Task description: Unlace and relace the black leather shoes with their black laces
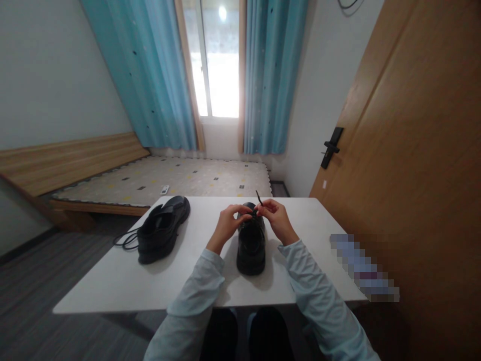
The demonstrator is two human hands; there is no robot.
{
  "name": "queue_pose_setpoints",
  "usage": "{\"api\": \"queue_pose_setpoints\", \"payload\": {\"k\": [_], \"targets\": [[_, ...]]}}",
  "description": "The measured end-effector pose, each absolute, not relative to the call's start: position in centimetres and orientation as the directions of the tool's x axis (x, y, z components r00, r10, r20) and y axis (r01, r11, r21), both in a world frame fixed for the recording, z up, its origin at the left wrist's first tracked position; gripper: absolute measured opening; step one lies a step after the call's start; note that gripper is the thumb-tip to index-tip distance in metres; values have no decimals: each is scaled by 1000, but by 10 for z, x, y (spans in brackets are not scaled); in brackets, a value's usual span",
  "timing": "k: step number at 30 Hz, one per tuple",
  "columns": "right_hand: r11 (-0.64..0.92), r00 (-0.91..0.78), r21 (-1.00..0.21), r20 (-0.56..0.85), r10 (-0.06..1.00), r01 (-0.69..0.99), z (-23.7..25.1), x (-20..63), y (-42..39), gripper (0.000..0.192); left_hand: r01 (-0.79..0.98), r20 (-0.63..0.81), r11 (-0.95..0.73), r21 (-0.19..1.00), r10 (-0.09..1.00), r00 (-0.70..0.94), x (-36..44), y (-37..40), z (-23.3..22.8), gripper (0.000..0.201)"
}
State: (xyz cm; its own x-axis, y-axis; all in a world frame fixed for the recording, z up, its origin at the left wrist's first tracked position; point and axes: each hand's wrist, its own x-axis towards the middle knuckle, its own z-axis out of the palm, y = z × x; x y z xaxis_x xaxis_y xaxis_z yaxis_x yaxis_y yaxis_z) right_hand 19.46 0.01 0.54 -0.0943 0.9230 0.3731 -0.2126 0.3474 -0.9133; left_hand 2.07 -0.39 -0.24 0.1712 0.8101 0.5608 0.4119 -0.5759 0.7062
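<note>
A black shoe [251,250] stands on the white table in front of me, its heel toward me. From its left side, my left hand [229,223] is closed on the shoe's upper, thumb and forefinger at the lacing area; the fingertips' exact hold is too small to make out. On the right, my right hand [277,215] pinches a dark shoelace [259,197], whose short end sticks up above the fingers. Both hands partly hide the front of this shoe. A second black shoe [161,230] sits at the table's left, with a loose loop of black lace [130,240] behind its heel.
The white table [180,288] has its near edge by my legs. A blurred, pixelated patch [363,268] covers something at its right edge. Beyond are a bed [203,175] with a small white remote [164,190], blue curtains and a window. A wooden door [406,150] stands right.
</note>
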Motion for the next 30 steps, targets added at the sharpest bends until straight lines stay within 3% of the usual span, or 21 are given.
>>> {"api": "queue_pose_setpoints", "payload": {"k": [8, 13, 19, 25, 30], "targets": [[239, -51, -929, 264, 963, -282, 0, 196, 5, 26, 471, 546, -563, 679, 816, 189, 15, 4, -6, 10], [106, -50, -930, 131, 990, -352, -1, 199, 6, 31, 426, 490, -486, 763, 865, 110, 13, 7, -9, 16], [82, -59, -916, 114, 992, -393, 0, 201, 7, 32, 360, 438, -434, 826, 896, 76, 8, 10, -8, 25], [107, -92, -898, 161, 983, -427, 1, 204, 7, 31, 37, 307, -310, 950, 949, 66, 14, 5, -6, 30], [138, -149, -893, 221, 964, -429, 3, 202, 4, 27, -339, 208, -174, 925, 976, 67, 25, 0, -4, 33]]}}
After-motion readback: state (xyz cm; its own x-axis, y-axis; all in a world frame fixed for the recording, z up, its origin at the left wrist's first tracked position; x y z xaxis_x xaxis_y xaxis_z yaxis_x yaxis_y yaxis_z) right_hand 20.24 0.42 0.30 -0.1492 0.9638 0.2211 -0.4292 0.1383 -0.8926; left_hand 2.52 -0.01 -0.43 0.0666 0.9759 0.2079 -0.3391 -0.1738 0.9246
